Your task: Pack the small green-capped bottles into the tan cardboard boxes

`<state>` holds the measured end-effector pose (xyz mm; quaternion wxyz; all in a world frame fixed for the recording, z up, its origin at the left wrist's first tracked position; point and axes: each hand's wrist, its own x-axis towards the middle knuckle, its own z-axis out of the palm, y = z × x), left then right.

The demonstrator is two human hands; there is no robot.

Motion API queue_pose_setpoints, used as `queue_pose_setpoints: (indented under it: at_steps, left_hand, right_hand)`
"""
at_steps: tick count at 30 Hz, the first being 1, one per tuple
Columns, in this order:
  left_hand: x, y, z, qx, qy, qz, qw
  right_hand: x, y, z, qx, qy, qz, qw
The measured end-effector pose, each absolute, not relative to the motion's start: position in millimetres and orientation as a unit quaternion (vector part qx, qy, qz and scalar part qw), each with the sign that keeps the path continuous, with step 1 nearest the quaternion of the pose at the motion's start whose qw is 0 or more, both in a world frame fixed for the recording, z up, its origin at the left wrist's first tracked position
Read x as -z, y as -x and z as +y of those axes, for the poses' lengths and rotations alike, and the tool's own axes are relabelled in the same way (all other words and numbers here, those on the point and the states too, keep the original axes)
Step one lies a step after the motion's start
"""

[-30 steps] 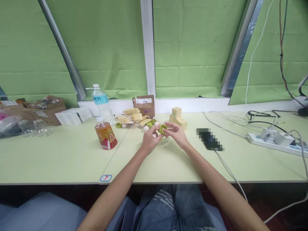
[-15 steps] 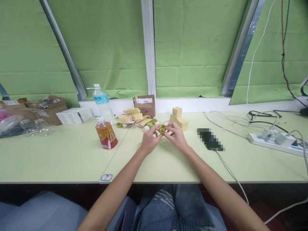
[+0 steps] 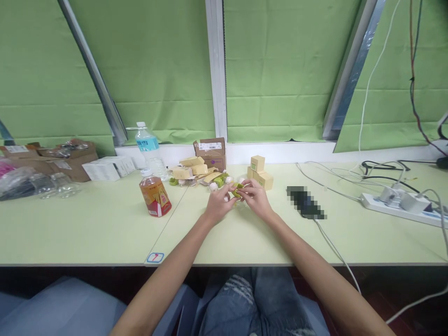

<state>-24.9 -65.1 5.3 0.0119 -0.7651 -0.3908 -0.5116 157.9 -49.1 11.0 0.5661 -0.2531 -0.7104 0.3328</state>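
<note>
Between my fingertips is a small yellow-green piece [image 3: 238, 188] that looks soft and bendable; its exact kind is not clear. My left hand [image 3: 220, 201] pinches it from the left, and my right hand [image 3: 256, 198] grips it from the right. Fingers cover part of the piece. Just beyond my hands lie more green pieces [image 3: 220, 179] and several whitish round things, one white ball [image 3: 213, 186] beside my left fingers. Something clear and glassy shows partly below my hands on the table.
Small yellow cardboard boxes [image 3: 265, 180] are stacked right of centre, with opened ones [image 3: 182, 173] to the left. A drink bottle [image 3: 155, 193] and a water bottle [image 3: 149, 149] stand left. A phone [image 3: 305, 203] and a power strip [image 3: 402, 207] with cables lie right.
The green piece has turned between my fingers: its loop-like opening showed before, and now it looks flatter and folded. Both hands stay in nearly the same place.
</note>
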Motion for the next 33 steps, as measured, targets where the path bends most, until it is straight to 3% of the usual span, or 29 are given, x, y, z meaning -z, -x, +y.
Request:
queue_pose_setpoints:
  at_steps: [7, 15, 23, 28, 33]
  left_hand:
    - [-7, 23, -67, 0.519, 0.764, -0.382, 0.003]
    - [-11, 15, -65, 0.575, 0.728, -0.364, -0.080]
    - [-12, 20, -64, 0.557, 0.733, -0.363, -0.145]
    - [-14, 21, -68, 0.494, 0.771, -0.364, -0.170]
    - [-17, 19, -69, 0.490, 0.763, -0.392, -0.153]
  right_hand:
    - [-18, -157, -52, -0.412, 0.287, -0.642, 0.579]
    - [-23, -155, -57, -0.361, 0.307, -0.623, 0.622]
    - [-22, -157, -55, -0.419, 0.302, -0.600, 0.611]
    - [-21, -166, -43, -0.490, 0.281, -0.635, 0.527]
    - [-18, -168, -38, -0.452, 0.303, -0.628, 0.557]
